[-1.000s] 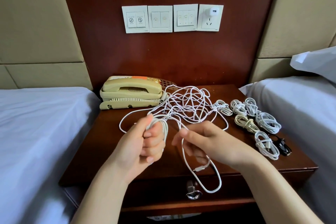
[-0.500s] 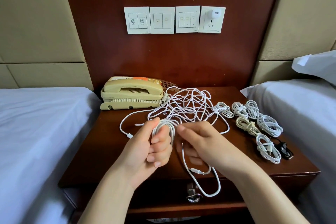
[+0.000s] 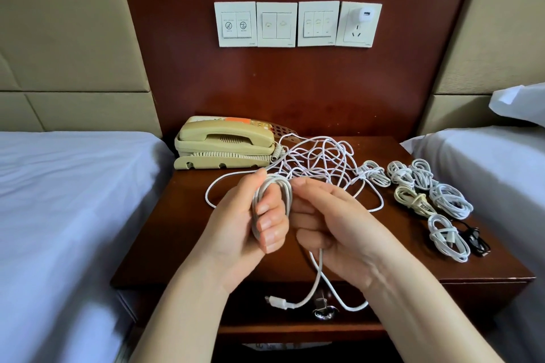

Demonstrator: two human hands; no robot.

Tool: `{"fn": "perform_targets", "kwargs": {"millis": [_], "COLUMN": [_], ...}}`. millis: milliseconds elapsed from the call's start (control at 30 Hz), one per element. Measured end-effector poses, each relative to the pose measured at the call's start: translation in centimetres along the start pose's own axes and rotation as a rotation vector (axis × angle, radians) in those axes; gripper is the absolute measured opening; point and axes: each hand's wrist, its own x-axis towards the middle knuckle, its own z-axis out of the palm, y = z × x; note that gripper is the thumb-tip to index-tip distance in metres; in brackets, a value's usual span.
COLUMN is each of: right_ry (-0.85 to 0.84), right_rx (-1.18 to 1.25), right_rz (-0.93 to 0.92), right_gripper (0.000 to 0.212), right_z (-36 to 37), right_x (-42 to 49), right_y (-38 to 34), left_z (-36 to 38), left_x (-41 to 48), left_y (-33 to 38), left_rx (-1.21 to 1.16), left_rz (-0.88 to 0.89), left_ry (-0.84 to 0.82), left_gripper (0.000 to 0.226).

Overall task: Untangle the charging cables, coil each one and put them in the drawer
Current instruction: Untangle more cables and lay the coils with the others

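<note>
Two hands are working above the surface [image 3: 182, 230]: the left hand [image 3: 244, 221] is gripping the cable coil [image 3: 267, 184] looped round its fingers [image 3: 265, 209], long axis upright, while the right hand [image 3: 333, 227], just beside it, is pinching the same cable. I am reading the loose tail [image 3: 280, 303] as hanging below the right hand, nearer the drawer [image 3: 250, 311]; that palm is hiding its path.

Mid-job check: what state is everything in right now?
Left hand, grips a part-wound white coil.
Right hand, holds that cable's loose end.
Tangled cables, knotted, on the nightstand.
Finished coils, wound, on the nightstand's right side.
Drawer, shut.
Handset, on its cradle.
Wall charger, plugged in.
</note>
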Motion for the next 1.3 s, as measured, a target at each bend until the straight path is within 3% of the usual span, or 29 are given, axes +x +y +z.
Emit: {"fn": "perform_targets", "kwargs": {"millis": [133,233,300,400,533,733,1000,1300], "right_ry": [0.049,0.171,0.153,0.051,0.051,0.209,0.16,0.466], "right_rx": [-0.09,-0.79,-1.012,-0.959,-1.053,-1.143,-1.093,-0.925], "right_rz": [-0.002,-0.263,-0.369,-0.381,-0.467,-0.569,-0.523,-0.666], "right_gripper": [0.033,0.028,0.029,0.036,0.056,0.042,0.036,0.042], "right_z": [0.2,-0.6,-1.2,-1.8,-2.2,-2.0,-2.4,-2.4], "right_x": [0.3,1.0,1.3,1.3,1.4,1.2,1.4,1.9], "right_y": [1.0,2.8,3.3,3.0,2.6,3.2,3.8,3.9], "left_z": [-1.0,-1.5,-1.8,-1.9,-1.3,-0.8,-0.6,0.5], "left_x": [0.4,0.8,0.8,0.6,0.6,1.3,1.5,1.5], "left_y": [-0.4,-1.0,-1.0,-0.9,-1.3,-1.6,-2.7,-3.4], "left_rx": [-0.008,0.007,0.028,0.061,0.073,0.259,0.319,0.429], "left_rz": [-0.041,-0.063,-0.092,-0.184,-0.219,-0.107,-0.106,0.215], "left_ry": [0.072,0.142,0.134,0.048,0.051,0.3,0.429,0.543], "left_gripper": [0.056,0.059,0.058,0.056,0.059,0.055,0.05,0.043]}}
